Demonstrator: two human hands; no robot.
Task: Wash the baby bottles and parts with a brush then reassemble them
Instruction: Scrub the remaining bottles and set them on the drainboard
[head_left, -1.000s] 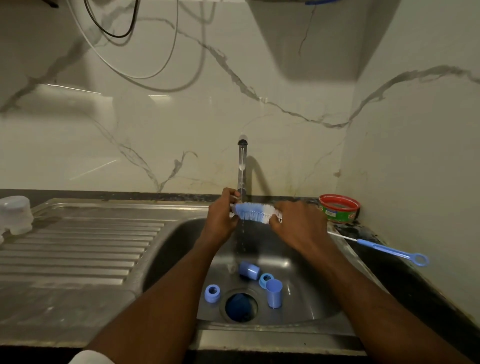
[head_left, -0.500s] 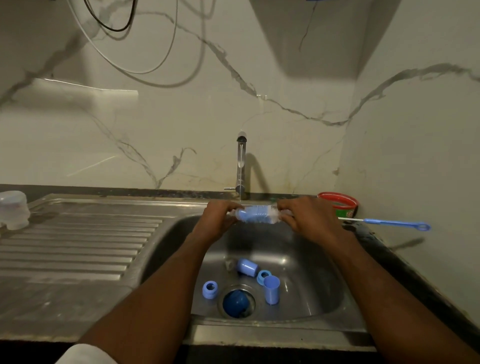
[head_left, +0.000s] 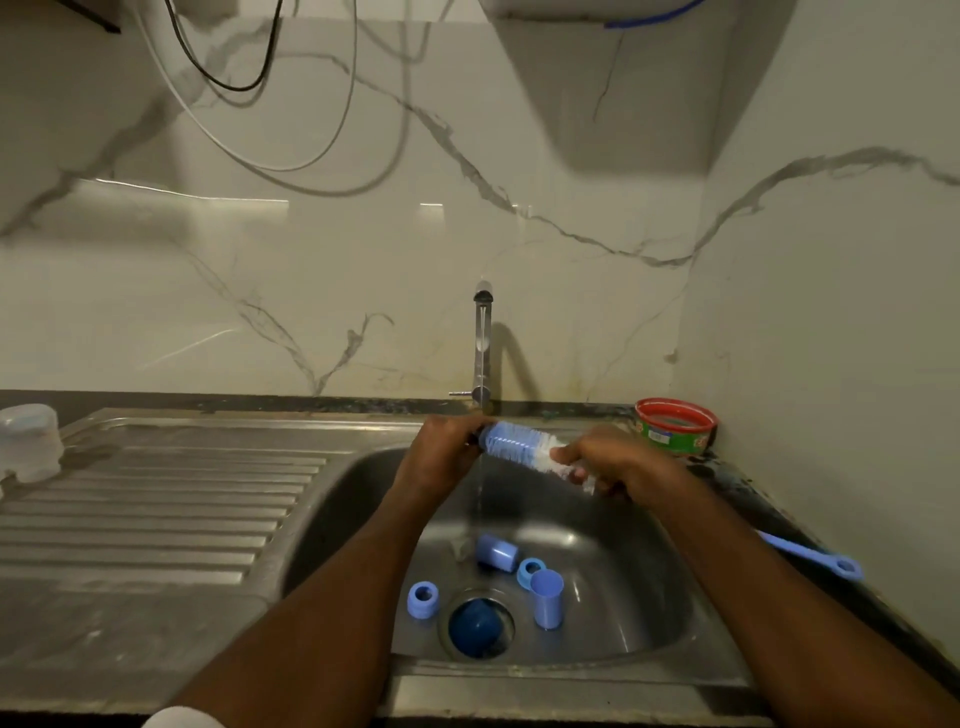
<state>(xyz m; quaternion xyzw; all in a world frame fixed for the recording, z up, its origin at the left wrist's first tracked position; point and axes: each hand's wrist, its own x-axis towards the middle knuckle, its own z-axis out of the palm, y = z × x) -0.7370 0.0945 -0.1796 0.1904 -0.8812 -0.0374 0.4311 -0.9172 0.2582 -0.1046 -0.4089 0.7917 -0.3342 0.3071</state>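
Marble-veined walls are closing round a steel sink (head_left: 613, 680) set in a dark worktop, where a clear baby bottle (head_left: 519, 448) is lying tilted under the tap (head_left: 482, 343) with a thin stream falling past it. Inside it the brush (head_left: 810, 552) bristles are showing white and blue, the blue handle sticking out behind the right forearm. Wet plastic could be slipping here: a hard push on the brush might be knocking the bottle loose onto the blue caps (head_left: 546, 597) and rings (head_left: 422, 599) lying near the drain (head_left: 480, 626). The left hand (head_left: 441, 457) is curling round the bottle's base end, and the right hand (head_left: 608, 462) is gripping its neck end, fingers closed tight. A red-rimmed tub (head_left: 675, 427) is sitting just beside the sink's far corner.
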